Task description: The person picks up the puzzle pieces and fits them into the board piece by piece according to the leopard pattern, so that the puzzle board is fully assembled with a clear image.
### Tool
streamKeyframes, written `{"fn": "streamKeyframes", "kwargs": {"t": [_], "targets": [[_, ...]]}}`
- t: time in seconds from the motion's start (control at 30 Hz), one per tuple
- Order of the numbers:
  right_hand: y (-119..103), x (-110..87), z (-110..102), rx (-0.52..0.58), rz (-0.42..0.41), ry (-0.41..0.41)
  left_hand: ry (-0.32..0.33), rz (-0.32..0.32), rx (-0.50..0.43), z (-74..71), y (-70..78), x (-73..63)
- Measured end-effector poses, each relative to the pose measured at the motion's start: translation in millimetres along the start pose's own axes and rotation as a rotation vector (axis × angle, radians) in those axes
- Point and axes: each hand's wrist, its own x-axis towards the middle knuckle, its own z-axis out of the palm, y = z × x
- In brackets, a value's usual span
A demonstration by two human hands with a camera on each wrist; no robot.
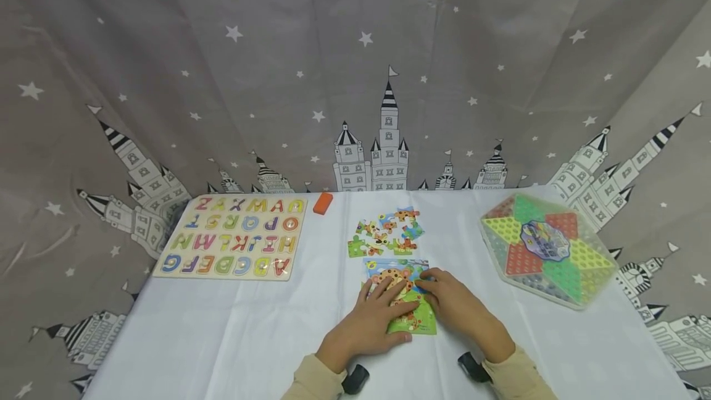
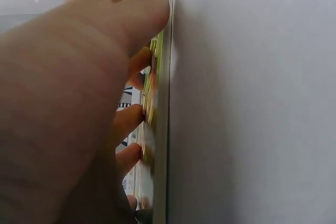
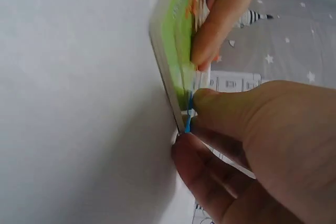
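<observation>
A flat jigsaw puzzle (image 1: 428, 325) with a cartoon animal picture and a green lower part lies before me on the white table. My left hand (image 1: 366, 321) rests across it with its fingers spread and nearly straight. At the puzzle's right edge, my right hand (image 1: 458, 302) pinches a small puzzle piece (image 3: 189, 113) with a blue edge between thumb and fingers; most of that piece is hidden. Just beyond the puzzle, several loose puzzle pieces (image 1: 356, 247) lie in a cluster. In the left wrist view the left thumb (image 2: 149, 11) lies by the puzzle's near edge.
A wooden alphabet board (image 1: 222, 275) lies at the left of the table. Near the back edge sits an orange block (image 1: 323, 203). On the right is a hexagonal box (image 1: 547, 289) with coloured triangles. Behind the table hangs a grey curtain (image 1: 278, 17) printed with castles.
</observation>
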Motion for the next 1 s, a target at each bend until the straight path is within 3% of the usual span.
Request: {"fn": "streamKeyframes", "kwargs": {"t": [0.1,0.23,0.47,0.67,0.83,0.9,1.0], "targets": [[12.0,16.8,-5.2,0.09,0.067,0.063,0.006,0.002,0.001,-0.4,-1.0,-0.6],[35.0,56.2,-14.3,0.179,0.144,0.128,0.023,-0.003,0.007,0.3,-2.5,-1.1],[47.1,106.7,-7.7,0.158,0.398,0.071,0.003,0.02,0.056,6.9,0.2,-1.9],[39.5,129.9,-2.3,0.131,0.5,0.065,0.029,0.029,0.074,7.0,0.2,-2.0],[43.7,129.3,-7.7,0.382,0.472,0.125,0.026,0.013,0.064,5.9,-1.4,-0.4],[47.2,120.2,-10.7,0.494,0.424,0.138,0.02,0.008,0.046,6.2,-1.2,0.1],[49.6,100.3,-16.6,0.56,0.317,0.084,0.005,-0.004,0.012,6.5,-0.6,0.3]]}}
